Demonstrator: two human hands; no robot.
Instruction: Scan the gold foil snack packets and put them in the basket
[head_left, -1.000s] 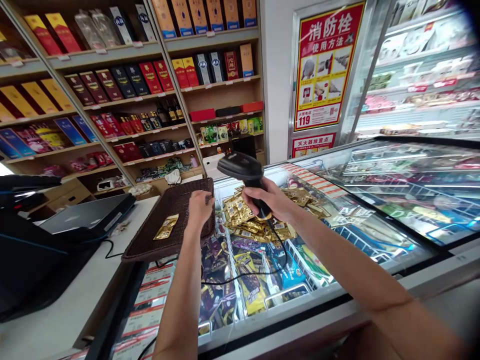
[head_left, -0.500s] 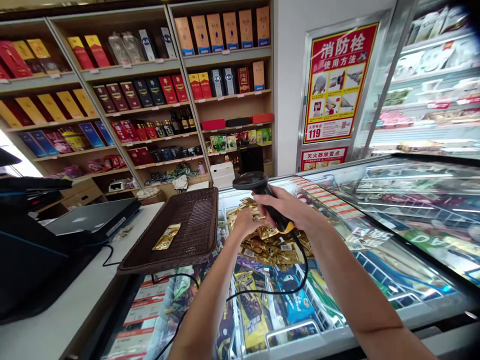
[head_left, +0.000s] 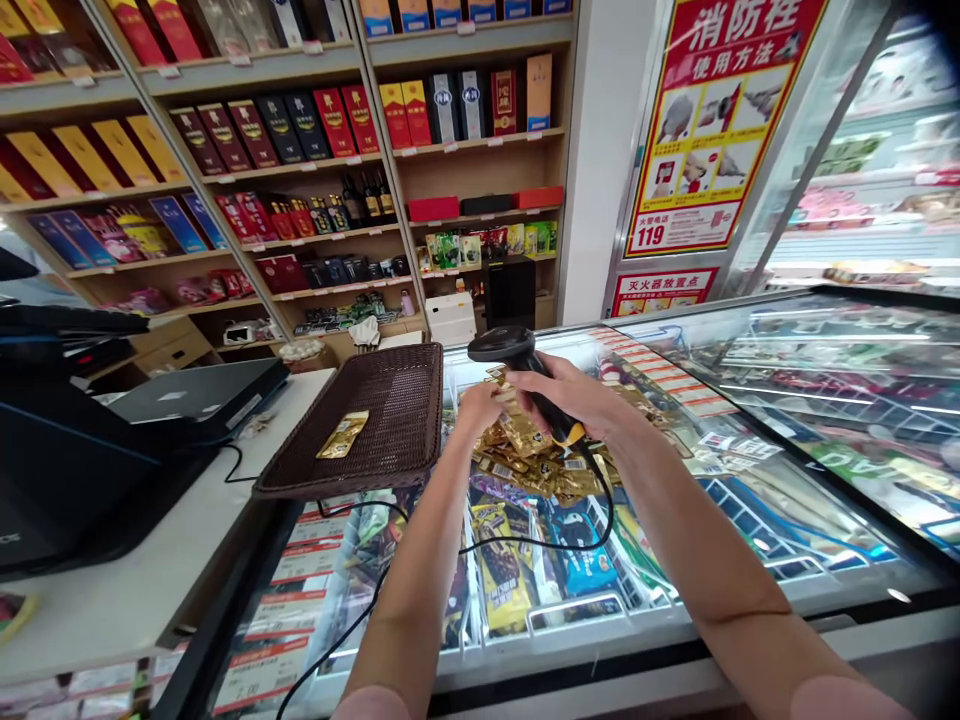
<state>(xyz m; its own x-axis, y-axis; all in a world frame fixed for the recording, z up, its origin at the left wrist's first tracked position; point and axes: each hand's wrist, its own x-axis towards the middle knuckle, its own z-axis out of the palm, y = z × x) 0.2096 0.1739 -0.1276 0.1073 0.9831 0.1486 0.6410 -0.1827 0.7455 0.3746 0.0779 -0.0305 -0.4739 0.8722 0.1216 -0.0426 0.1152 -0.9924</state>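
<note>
Nearest us, pink sleeves [head_left: 847, 700] and bare forearms [head_left: 420, 570] reach over a white-framed chest freezer [head_left: 585, 650]. A thin black cable [head_left: 570, 547] loops above a white wire divider [head_left: 574, 604], with a yellow wrapper [head_left: 504, 580] and a blue wrapper [head_left: 589, 555] lying there. Beyond, here's the heap of shiny gold foil packets [head_left: 540, 470], right under the hands! The right hand [head_left: 581, 395] has its grip wrapped round a black handheld scanner [head_left: 506, 346], head pointing left. The left hand [head_left: 478, 408] is at the heap's left edge; whether its grip pinches a packet, I can't tell. Leftward, a dark-brown woven basket [head_left: 401, 400] carries one gold foil packet [head_left: 345, 434]. Farthest back, wooden shelves [head_left: 480, 143] and a red-and-yellow sign [head_left: 712, 140].
</note>
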